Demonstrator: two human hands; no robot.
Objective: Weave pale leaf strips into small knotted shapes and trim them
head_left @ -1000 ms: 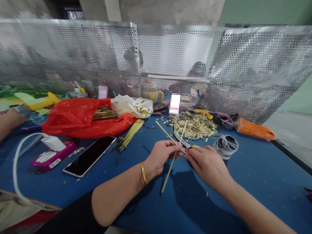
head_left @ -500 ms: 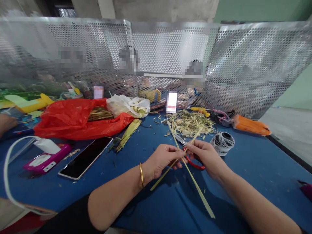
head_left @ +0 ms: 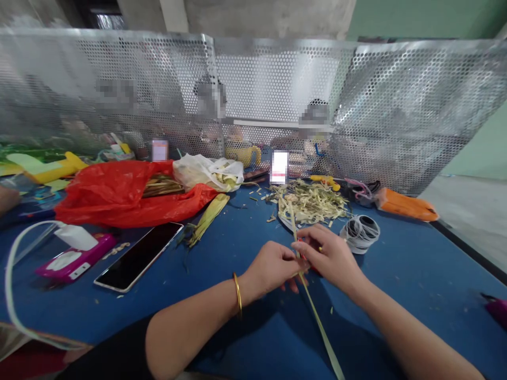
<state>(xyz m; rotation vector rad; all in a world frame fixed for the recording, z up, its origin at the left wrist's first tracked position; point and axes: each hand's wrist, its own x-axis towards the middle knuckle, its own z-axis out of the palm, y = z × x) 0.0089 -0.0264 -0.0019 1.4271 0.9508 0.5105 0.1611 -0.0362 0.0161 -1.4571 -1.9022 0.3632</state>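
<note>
A pale green-yellow strip of plant leaf runs through my fingers, its long end hanging toward the table's front edge. My left hand pinches it from the left, thumb and forefinger closed. On the right, my right hand also has thumb and fingers closed on the strip, just above the left hand's grip. Scissors lie behind the hands; a blade shows, and most of the red handle is hidden. Beyond them is a pile of leaf scraps. A spool of white thread stands right of my right hand.
To the left are a phone, a purple power strip with a white cable, and a red plastic bag holding dry stalks. An orange packet lies at the right. A perforated metal screen closes the back, people behind it.
Two strips crossed in an X before; now one line shows, and the second strip's ends are no longer visible. My right hand has turned and shifted slightly left, covering more of the scissors.
</note>
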